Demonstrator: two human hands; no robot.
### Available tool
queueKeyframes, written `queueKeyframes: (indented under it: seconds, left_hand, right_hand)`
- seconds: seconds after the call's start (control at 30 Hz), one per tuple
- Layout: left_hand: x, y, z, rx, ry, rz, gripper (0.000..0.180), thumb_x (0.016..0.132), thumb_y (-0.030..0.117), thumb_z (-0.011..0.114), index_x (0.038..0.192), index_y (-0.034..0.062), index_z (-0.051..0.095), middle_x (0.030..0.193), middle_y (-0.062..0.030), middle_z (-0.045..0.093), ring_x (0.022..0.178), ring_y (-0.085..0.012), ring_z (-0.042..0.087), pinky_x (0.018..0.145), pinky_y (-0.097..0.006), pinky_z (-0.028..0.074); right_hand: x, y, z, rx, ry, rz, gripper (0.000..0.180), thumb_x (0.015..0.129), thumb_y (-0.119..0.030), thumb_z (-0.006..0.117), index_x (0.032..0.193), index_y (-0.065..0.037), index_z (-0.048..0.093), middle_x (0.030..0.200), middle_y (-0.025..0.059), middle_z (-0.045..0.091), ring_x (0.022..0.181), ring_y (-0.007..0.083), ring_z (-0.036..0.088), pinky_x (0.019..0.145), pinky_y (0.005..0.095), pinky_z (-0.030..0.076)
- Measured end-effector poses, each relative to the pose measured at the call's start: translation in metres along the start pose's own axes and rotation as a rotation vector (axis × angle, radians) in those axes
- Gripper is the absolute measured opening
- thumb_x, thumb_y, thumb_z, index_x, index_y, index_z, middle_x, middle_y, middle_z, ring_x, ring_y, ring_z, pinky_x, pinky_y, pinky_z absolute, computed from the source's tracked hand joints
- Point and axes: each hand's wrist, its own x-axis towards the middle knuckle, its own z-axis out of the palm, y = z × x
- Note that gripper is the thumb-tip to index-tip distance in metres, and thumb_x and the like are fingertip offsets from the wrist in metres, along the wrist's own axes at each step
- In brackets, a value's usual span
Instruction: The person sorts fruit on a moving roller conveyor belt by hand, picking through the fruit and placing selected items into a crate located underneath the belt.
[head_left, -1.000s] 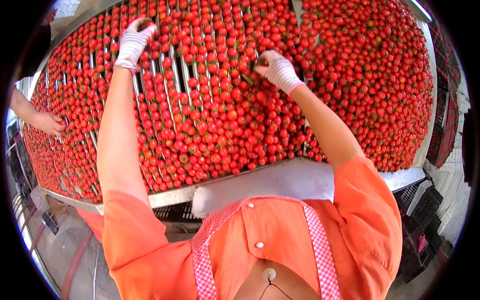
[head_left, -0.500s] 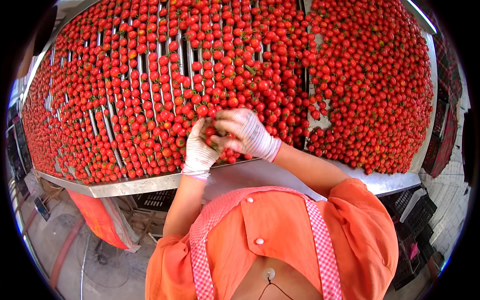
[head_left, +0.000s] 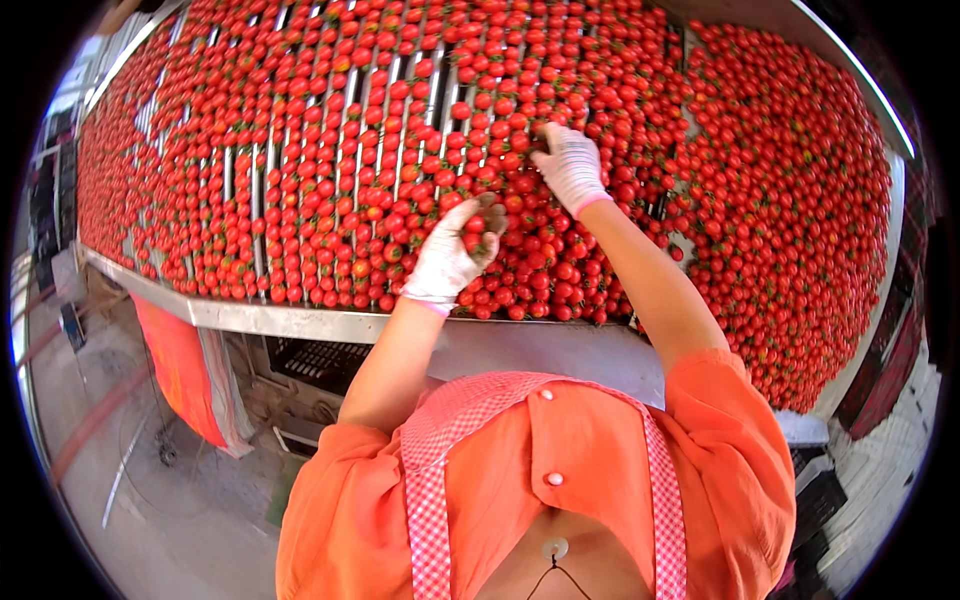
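A wide sorting table of metal rollers (head_left: 380, 90) is covered with small red cherry tomatoes (head_left: 300, 200). My left hand (head_left: 450, 255), in a white glove, is cupped near the table's front edge and holds a few tomatoes (head_left: 478, 228). Farther back, my right hand (head_left: 570, 165), also in a white glove, reaches into the tomatoes with its fingers curled down among them. Whether it grips one is hidden by the glove.
The table's metal front rail (head_left: 290, 320) runs across below my hands. A dense heap of tomatoes (head_left: 800, 220) fills the right section. An orange cloth (head_left: 180, 370) hangs under the table at left, beside a black crate (head_left: 320, 360). Concrete floor (head_left: 130, 500) lies at lower left.
One second ago both hands reached far apart over the table. Half a second ago they met near the front edge. Now the right hand has moved back out while the left stays cupped.
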Motion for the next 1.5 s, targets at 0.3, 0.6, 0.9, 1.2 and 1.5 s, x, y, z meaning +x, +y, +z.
queueKeyframes:
  seconds: [0.3, 0.6, 0.9, 1.2, 1.5]
  left_hand:
    - [0.000, -0.020, 0.004, 0.197, -0.150, 0.006, 0.049, 0.103, 0.049, 0.051, 0.134, 0.0113, 0.057, 0.120, -0.0095, 0.066, 0.107, -0.0237, 0.065, 0.084, -0.036, 0.060]
    - [-0.088, -0.011, -0.061, -0.167, -0.202, 0.121, 0.025, 0.099, 0.023, 0.061, 0.114, 0.0036, 0.067, 0.116, -0.0118, 0.066, 0.082, -0.0173, 0.062, 0.055, -0.023, 0.050]
    - [-0.216, 0.009, -0.200, -0.237, -0.327, 0.588, 0.029, 0.098, 0.031, 0.064, 0.117, 0.0100, 0.068, 0.125, -0.0131, 0.061, 0.095, -0.0216, 0.060, 0.055, -0.020, 0.047]
    - [-0.216, -0.033, -0.356, -0.580, 0.410, 0.745, 0.023, 0.096, 0.031, 0.067, 0.112, 0.0151, 0.072, 0.124, -0.0096, 0.068, 0.094, -0.0212, 0.067, 0.056, -0.023, 0.054]
    - [-0.207, -0.017, -0.392, 0.241, 1.766, 1.006, 0.092, 0.091, 0.053, 0.067, 0.158, 0.0042, 0.026, 0.160, -0.0198, 0.032, 0.142, -0.0344, 0.039, 0.119, -0.045, 0.031]
  right_hand:
    - [-0.084, -0.055, -0.039, 0.551, 0.052, -0.425, 0.022, 0.082, -0.015, 0.074, 0.100, -0.006, 0.067, 0.099, 0.0105, 0.069, 0.097, 0.0306, 0.064, 0.086, 0.0425, 0.050]
    - [-0.175, -0.066, 0.016, 0.301, -0.141, -0.753, 0.062, 0.071, -0.029, 0.079, 0.127, -0.014, 0.058, 0.141, 0.0159, 0.050, 0.131, 0.0367, 0.050, 0.111, 0.0529, 0.038]
    - [-0.102, 0.008, 0.012, -0.033, -0.159, -0.882, 0.062, 0.066, -0.037, 0.083, 0.120, -0.015, 0.061, 0.137, 0.0156, 0.053, 0.125, 0.0353, 0.054, 0.109, 0.0542, 0.041]
    - [0.027, 0.133, -0.042, -0.198, 0.225, -0.423, 0.043, 0.079, -0.032, 0.076, 0.116, -0.014, 0.068, 0.137, 0.0204, 0.054, 0.121, 0.0407, 0.055, 0.102, 0.0542, 0.045]
    - [-0.019, -0.039, -0.008, -0.018, 0.393, -0.512, 0.043, 0.066, -0.019, 0.076, 0.107, -0.006, 0.068, 0.113, 0.0265, 0.058, 0.099, 0.0417, 0.060, 0.083, 0.0530, 0.051]
